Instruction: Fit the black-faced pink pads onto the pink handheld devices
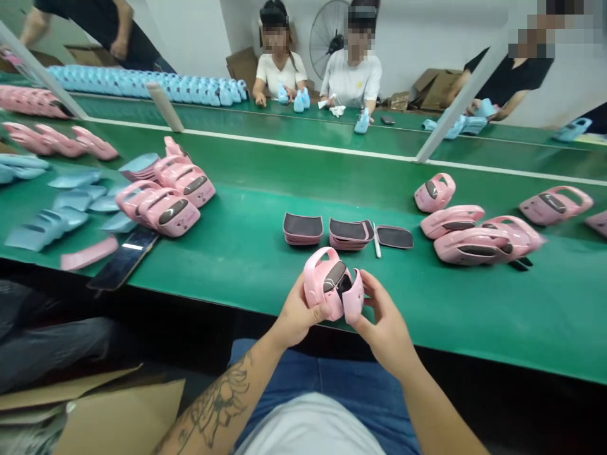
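My left hand (298, 311) is wrapped round a pink plastic housing (323, 284) with a loop handle and a dark window. My right hand (383, 322) pinches a curved pink cover piece (353, 298) at the housing's right side. Between the cover and the housing a gap shows a dark inside; whether their lower edges touch I cannot tell. Just beyond my hands lie stacked dark panels with pink rims (303, 229), a second such stack (349, 234), a white pen-like stick (377, 241) and a single flat panel (395, 237).
Pink housings stand in groups at the left (177, 215) and right (469, 245). Light blue curved pieces (47, 227) and a phone (126, 256) lie at the left. Across the green table (265, 278), several people handle blue housings. An open cardboard box (123, 411) sits lower left.
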`<state>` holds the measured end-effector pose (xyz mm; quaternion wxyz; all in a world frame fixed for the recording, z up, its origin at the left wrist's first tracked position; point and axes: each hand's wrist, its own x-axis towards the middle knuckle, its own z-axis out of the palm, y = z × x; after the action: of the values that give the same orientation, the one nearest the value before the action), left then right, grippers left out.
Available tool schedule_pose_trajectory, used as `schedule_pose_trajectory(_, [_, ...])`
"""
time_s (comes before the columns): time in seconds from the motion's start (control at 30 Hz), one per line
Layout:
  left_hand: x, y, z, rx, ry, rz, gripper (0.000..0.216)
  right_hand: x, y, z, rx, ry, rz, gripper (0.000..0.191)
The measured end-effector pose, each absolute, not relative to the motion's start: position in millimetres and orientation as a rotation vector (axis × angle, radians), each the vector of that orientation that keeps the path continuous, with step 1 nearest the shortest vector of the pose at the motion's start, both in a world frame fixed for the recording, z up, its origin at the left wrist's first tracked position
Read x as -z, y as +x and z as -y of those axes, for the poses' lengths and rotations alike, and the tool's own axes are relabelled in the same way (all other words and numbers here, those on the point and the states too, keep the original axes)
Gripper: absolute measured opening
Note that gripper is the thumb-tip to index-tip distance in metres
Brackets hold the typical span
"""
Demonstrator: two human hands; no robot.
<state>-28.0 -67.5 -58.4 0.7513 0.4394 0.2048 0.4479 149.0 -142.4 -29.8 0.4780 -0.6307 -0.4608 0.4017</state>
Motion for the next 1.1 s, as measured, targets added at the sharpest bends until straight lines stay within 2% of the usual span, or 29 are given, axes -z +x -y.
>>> schedule_pose_trajectory(0.27, [69.0,-27.1,65.6,-0.958,0.977,-0.485,0.102,44.2,147.1,151.6,-0.784,-1.618,1.245,0.098])
schedule_pose_trajectory(0.8, [64.3,-26.7,66.9,-0.948,1.095,-0.498,0.097,43.5,144.3,144.1,-0.784,-1.634,1.297,0.103])
schedule_pose_trajectory(1.1, [66.1,-20.2,65.6,-0.979,1.064,-0.393,0.101,38.9,139.9,146.9,-0.622,-1.671,1.418,0.1])
